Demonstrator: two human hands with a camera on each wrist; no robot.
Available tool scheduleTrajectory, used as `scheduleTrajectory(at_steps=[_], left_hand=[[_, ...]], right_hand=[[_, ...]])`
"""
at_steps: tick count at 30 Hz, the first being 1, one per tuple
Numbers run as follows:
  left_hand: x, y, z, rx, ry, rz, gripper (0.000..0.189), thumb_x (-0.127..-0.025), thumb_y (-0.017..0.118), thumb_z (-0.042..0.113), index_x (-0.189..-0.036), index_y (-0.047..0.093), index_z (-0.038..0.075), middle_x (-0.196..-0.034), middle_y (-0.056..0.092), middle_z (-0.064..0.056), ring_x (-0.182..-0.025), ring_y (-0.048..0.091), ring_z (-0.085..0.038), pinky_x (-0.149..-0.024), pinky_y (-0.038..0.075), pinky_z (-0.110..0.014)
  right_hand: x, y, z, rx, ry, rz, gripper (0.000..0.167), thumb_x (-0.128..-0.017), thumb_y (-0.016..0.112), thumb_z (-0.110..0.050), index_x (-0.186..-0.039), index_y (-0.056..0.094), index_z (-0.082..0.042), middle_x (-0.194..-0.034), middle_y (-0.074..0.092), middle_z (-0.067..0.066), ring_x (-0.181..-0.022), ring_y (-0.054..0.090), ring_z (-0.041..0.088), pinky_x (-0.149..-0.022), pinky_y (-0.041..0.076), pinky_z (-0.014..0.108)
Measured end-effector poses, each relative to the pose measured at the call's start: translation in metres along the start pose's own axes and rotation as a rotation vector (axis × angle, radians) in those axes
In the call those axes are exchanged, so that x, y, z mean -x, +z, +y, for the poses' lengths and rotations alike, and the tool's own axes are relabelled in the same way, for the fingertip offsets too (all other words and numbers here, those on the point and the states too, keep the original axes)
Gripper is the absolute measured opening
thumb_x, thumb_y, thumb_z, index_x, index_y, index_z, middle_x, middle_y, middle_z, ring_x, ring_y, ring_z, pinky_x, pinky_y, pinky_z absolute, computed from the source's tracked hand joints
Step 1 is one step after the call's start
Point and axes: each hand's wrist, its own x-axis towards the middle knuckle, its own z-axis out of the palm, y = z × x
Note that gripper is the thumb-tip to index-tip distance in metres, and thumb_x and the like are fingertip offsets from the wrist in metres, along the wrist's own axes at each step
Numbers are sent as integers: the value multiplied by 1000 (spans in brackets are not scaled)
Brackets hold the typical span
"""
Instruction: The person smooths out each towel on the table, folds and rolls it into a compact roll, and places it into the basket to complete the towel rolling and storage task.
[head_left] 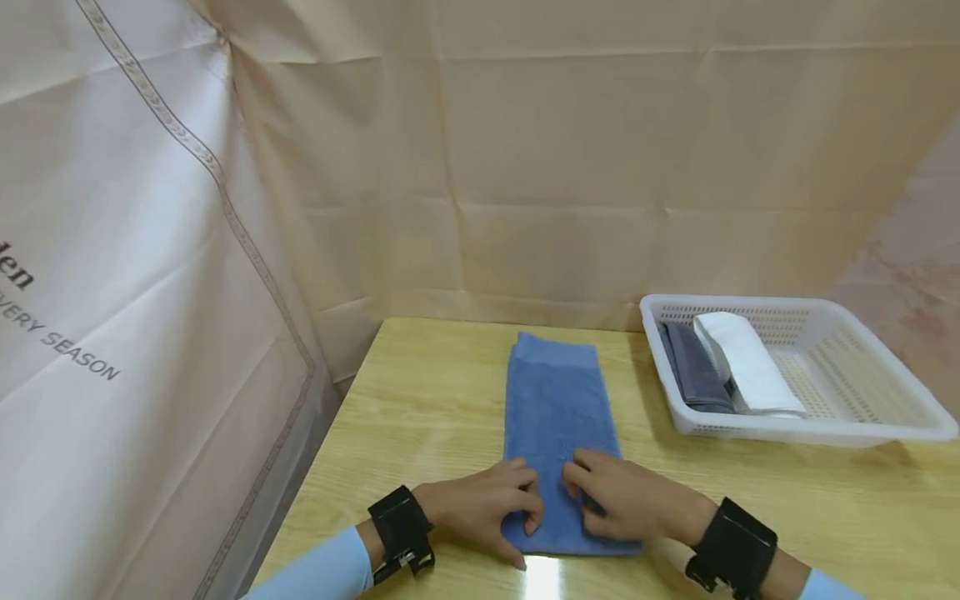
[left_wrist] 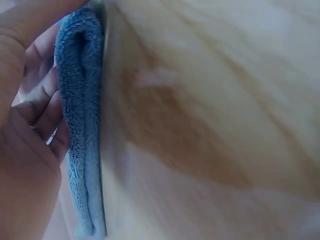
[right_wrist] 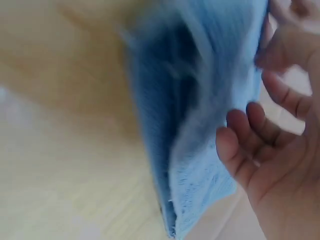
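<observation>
A blue towel (head_left: pixel 558 400), folded into a long strip, lies lengthwise on the table. My left hand (head_left: pixel 491 508) is at its near left corner, bent fingers touching the top and the thumb by the near edge. In the left wrist view the towel's end (left_wrist: pixel 82 125) shows thick stacked layers beside the fingers. On the right near part, my right hand (head_left: pixel 630 496) rests with loosely bent fingers. In the right wrist view the layers of the towel (right_wrist: pixel 200 150) stand apart at the end, partly blurred, close to the fingertips (right_wrist: pixel 227 142). The right thumb's contact is unclear.
A white plastic basket (head_left: pixel 892 375) stands at the right back of the wooden table (head_left: pixel 420 392). Inside lie a dark grey folded towel (head_left: pixel 693 367) and a white folded towel (head_left: pixel 750 367). Beige cloth (head_left: pixel 555 167) hangs behind; a pale printed cloth (head_left: pixel 135 250) hangs at the left.
</observation>
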Motion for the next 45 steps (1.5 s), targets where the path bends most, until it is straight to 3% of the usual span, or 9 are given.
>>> scheduleTrajectory(at_steps=[6, 13, 16, 20, 22, 25, 32, 38, 45], left_hand=[[12, 5, -1, -44, -26, 22, 32, -90, 77, 51, -98, 55, 29, -94, 39, 12, -87, 32, -5, -80, 24, -16], [20, 8, 4, -57, -33, 107, 28, -98, 68, 43, -115, 57, 24, -106, 50, 13, -95, 43, -1, -86, 33, -11], [18, 5, 3, 0, -82, 143, 22, -105, 59, 32, -123, 60, 19, -112, 58, 11, -99, 50, 1, -88, 40, -11], [15, 3, 1, 105, -173, 209, 22, -109, 51, 21, -128, 61, 15, -116, 62, 7, -100, 56, 3, -85, 46, -12], [14, 4, 0, 127, -198, 249, 21, -109, 51, 17, -127, 62, 16, -117, 61, 7, -100, 55, 3, -83, 47, -12], [12, 5, -3, 115, -206, 304, 20, -107, 53, 11, -122, 65, 15, -115, 57, 6, -96, 54, 1, -80, 46, -11], [11, 4, -8, -25, -157, 308, 22, -104, 57, 10, -116, 75, 14, -113, 56, 5, -98, 51, -1, -84, 43, -11], [13, -1, -8, -253, -55, 251, 25, -99, 68, 31, -117, 78, 17, -117, 59, 2, -106, 48, -13, -89, 40, -24], [15, 0, -3, -244, -73, 218, 27, -99, 71, 28, -122, 73, 13, -115, 60, 4, -106, 54, -9, -93, 44, -22]], right_hand=[[41, 8, -16, 20, -32, -86, 26, -99, 65, -49, -112, 56, -28, -97, 37, -15, -78, 39, -2, -64, 38, 21], [63, 19, -12, 61, -56, 86, 24, -97, 73, -18, -120, 65, -17, -105, 50, -12, -89, 50, -3, -70, 47, 17], [64, 16, -6, -74, 57, 101, 21, -100, 69, -15, -120, 68, -13, -111, 62, -9, -98, 60, 2, -76, 54, 23], [61, 13, 6, -396, 223, 119, 18, -103, 64, -14, -120, 65, -8, -101, 70, -6, -84, 64, 2, -67, 55, 27], [59, 14, 11, -502, 240, 150, 16, -102, 65, -11, -118, 60, -10, -89, 69, -8, -71, 58, -1, -59, 50, 24], [57, 18, 14, -516, 226, 218, 17, -99, 67, -5, -109, 58, -14, -78, 61, -13, -62, 49, -3, -53, 45, 23], [50, 24, 11, -178, 184, 347, 24, -84, 80, 1, -92, 72, -20, -95, 56, -10, -73, 48, -3, -59, 46, 19], [49, 24, -1, 216, 20, 390, 20, -78, 89, -22, -91, 75, -16, -111, 57, -2, -97, 50, 10, -79, 47, 29], [47, 23, -7, 216, 17, 290, 34, -81, 88, -18, -106, 65, -14, -101, 55, -9, -88, 53, 3, -71, 49, 23]])
